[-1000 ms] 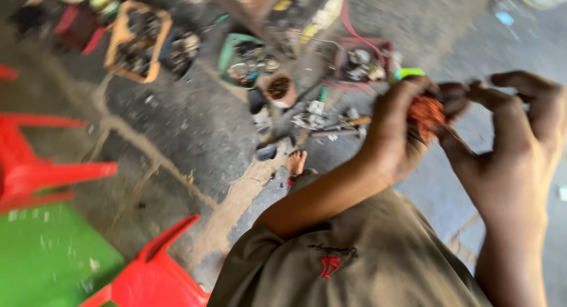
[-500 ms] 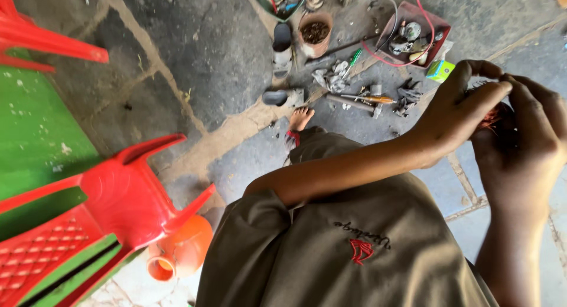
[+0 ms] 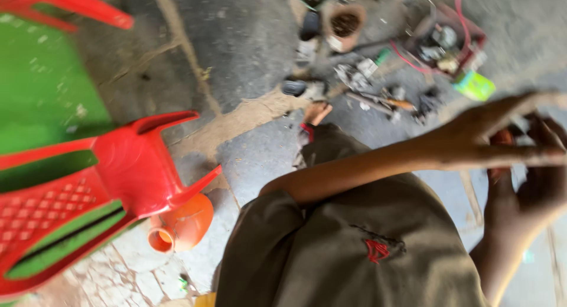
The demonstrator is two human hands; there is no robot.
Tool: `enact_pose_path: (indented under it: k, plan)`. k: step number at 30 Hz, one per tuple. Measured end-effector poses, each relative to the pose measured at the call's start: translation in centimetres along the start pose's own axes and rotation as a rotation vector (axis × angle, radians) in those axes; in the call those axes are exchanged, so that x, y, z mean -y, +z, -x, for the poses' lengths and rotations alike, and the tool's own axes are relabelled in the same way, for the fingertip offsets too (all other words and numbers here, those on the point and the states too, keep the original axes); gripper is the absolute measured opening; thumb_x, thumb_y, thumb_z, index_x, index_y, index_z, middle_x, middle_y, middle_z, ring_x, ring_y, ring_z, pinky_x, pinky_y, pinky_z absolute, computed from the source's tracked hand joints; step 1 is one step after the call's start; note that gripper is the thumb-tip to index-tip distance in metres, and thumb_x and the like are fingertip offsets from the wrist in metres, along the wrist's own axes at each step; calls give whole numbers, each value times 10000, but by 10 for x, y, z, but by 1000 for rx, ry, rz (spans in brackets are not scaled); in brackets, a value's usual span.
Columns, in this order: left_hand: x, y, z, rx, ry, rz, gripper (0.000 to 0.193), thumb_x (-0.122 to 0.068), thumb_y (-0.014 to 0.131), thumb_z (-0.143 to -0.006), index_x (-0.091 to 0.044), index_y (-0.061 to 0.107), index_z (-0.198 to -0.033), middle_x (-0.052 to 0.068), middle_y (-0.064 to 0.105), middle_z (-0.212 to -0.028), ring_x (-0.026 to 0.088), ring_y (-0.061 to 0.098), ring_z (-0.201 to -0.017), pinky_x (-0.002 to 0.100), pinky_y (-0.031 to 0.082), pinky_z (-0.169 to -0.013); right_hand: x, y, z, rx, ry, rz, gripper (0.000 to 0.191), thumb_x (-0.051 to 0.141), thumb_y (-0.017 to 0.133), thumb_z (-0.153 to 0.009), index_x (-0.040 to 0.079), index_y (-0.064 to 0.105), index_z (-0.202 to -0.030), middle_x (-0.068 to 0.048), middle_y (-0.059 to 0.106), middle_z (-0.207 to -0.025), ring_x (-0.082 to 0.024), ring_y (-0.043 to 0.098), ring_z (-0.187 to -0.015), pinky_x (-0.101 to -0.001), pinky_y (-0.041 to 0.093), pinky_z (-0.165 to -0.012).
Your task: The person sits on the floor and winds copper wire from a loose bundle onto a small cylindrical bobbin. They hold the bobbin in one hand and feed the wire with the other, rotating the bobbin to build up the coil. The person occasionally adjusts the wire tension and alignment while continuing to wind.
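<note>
Your 2 hands met at the right — left hand (image 3: 490, 141) and right hand (image 3: 534, 183) both pinched a blurry orange part (image 3: 502, 137).

The person wears an olive-brown shirt (image 3: 354, 248) with short sleeves, the cloth creased and a little grimy. On its chest sits a small red stitched emblem (image 3: 376, 251) (its shape too blurred to make out). The left sleeve, left of the emblem, ends above the elbow, leaving the forearm bare. Both hands, the left hand (image 3: 484, 139) and right hand (image 3: 534, 183), are ungloved, above and right of the emblem.
</note>
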State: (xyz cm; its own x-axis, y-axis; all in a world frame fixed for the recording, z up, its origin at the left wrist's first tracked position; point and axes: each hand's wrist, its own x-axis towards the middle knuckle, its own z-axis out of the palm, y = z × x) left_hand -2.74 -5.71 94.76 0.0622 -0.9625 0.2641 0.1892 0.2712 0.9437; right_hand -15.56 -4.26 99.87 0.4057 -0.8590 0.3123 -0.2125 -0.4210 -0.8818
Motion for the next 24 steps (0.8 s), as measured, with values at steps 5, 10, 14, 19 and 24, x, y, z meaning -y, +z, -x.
enact_pose_path:
  k: [5,10,14,19,24]
  plan:
    - [-3,-11,1,200,-207,388,543,-372,786,-985,-20,580,-1343,157,738,-1173,228,745,-1043,372,614,-964,18,2,15,58,111,20,575,-25,695,-1037,-51,401,-1530,-158,552,-1475,-259,561,-1289,-319,479,-1040]
    - [9,-13,5,572,-291,350,660,-248,856,-851,5,521,-1361,127,718,-1203,184,738,-1077,349,635,-916,-5,-20,35,28,-190,501,890,38,894,-779,-38,381,-1502,-247,452,-1438,-409,520,-1238,-439,457,-1068]
    - [26,10,11,955,-578,329,686,-198,862,-810,24,554,-1381,113,710,-1247,184,674,-1126,362,548,-976,-13,-18,77,-458,701,-653,883,237,855,-749,117,442,-1520,-77,461,-1487,-363,583,-1189,-430,592,-734]
    - [23,58,12,1403,-850,326,725,-141,854,-778,60,568,-1413,128,733,-1164,200,690,-1073,357,542,-980,14,-38,126,-586,408,546,1018,235,908,-523,59,476,-1429,-180,449,-1459,-385,477,-1320,-462,430,-1031]
    - [50,148,20,1862,-906,122,459,-168,863,-821,48,723,-1201,104,749,-1105,169,688,-1049,318,533,-981,32,-72,199,-744,770,579,902,237,906,-526,88,562,-1347,-141,492,-1459,-365,465,-1334,-468,365,-1058]
